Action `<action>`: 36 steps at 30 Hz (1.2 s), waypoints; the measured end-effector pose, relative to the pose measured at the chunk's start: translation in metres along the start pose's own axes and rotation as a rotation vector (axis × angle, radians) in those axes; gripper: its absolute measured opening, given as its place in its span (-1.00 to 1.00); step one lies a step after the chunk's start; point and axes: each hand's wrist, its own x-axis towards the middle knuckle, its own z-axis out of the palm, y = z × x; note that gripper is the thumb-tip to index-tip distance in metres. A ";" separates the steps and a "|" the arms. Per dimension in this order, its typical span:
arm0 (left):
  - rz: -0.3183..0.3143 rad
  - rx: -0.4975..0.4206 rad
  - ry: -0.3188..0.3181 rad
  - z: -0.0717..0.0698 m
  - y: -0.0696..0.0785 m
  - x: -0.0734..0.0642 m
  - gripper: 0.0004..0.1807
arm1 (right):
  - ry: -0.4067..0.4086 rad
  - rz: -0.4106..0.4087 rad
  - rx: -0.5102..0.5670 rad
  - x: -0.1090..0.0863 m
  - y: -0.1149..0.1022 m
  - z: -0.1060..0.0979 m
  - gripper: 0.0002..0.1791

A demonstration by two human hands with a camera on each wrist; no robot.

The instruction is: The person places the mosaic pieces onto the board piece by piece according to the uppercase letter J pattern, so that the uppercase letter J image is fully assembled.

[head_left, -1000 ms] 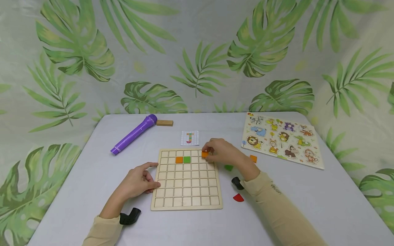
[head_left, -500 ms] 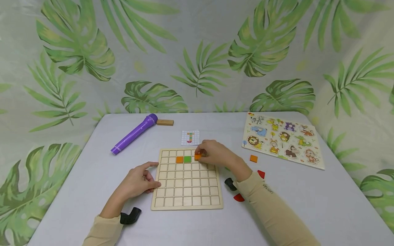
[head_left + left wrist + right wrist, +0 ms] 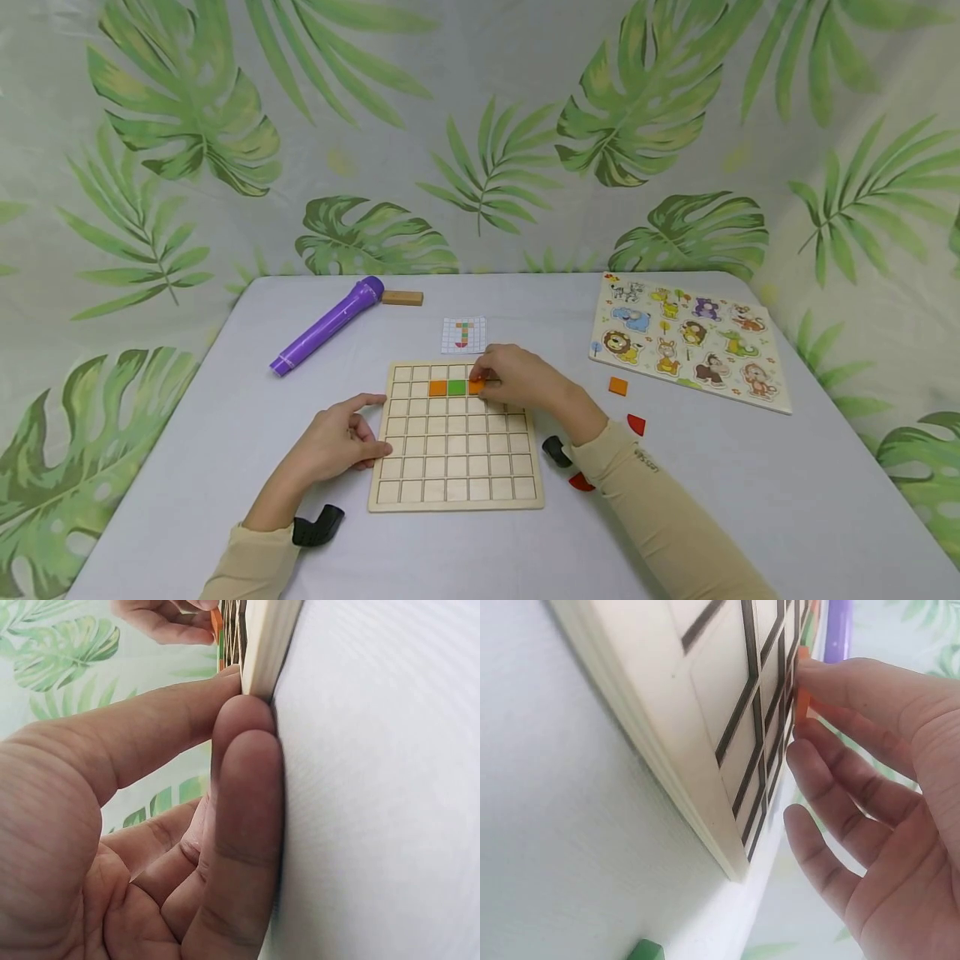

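Observation:
A square wooden grid board (image 3: 456,445) lies flat in front of me. My right hand (image 3: 521,379) pinches an orange square tile (image 3: 802,709) between thumb and fingers, low over a cell in the second row from the back. Just left of that cell, a green square tile (image 3: 457,388) and another orange square tile (image 3: 438,389) sit side by side in the same row. My left hand (image 3: 333,440) touches the board's left edge, thumb and forefinger spread apart along it. Close up, its fingertips (image 3: 250,761) meet the side of the board (image 3: 271,645).
Behind the board lies a small pattern card (image 3: 463,335). A purple microphone (image 3: 326,327) and a wooden block (image 3: 402,297) are at the back left, an animal puzzle board (image 3: 686,337) at the back right. Loose pieces lie right of the board: an orange tile (image 3: 618,386), red pieces (image 3: 636,424), a green piece (image 3: 648,950).
My right hand has moved left along the second row with the orange tile and lowered it beside the green one. The left hand has stayed at the board's edge.

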 end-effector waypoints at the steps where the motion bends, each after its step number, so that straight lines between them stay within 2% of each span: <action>1: 0.000 -0.002 -0.001 0.000 0.000 0.000 -0.11 | -0.001 -0.001 -0.003 0.000 0.000 0.000 -0.82; 26: -0.004 -0.017 -0.006 0.000 0.001 -0.001 -0.11 | -0.009 0.010 0.002 -0.001 -0.004 0.001 -0.90; 36: -0.011 -0.006 -0.008 0.000 0.000 0.002 -0.12 | -0.002 0.086 0.011 -0.018 0.004 -0.014 -0.81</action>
